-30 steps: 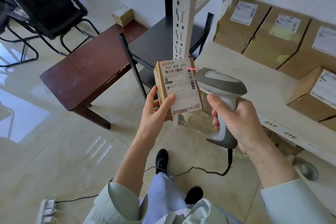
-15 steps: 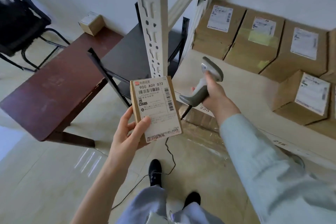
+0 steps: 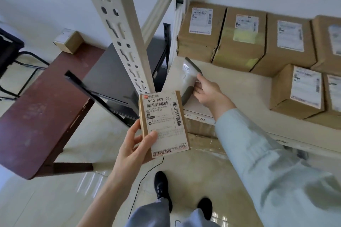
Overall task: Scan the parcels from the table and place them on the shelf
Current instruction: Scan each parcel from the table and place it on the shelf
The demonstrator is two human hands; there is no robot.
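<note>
A: Pale tiled floor, white wall. Cream metal shelf (image 3: 239,86) on the right, a row of taped brown boxes (image 3: 241,42) along its back. Dark red surface (image 3: 36,108) on the left, one small box (image 3: 69,41) at its far end.

B: Hands?

A: Well apart. Left hand (image 3: 132,145) grips the parcel (image 3: 164,123) at its lower left, thumb across the label, fingers behind. Parcel is in the air, label up, just in front of the shelf's front edge. Right hand (image 3: 206,90) is out over the shelf's near corner, fingers on the scanner (image 3: 190,79). Cannot tell whether they grip it or merely touch it.

B: Step in hand?

A: My reading: parking the scanner, then shelving the parcel. Lay the scanner flat, back from the edge, its cord clear. Then place the parcel label-up in the bare stretch before the box row.
</note>
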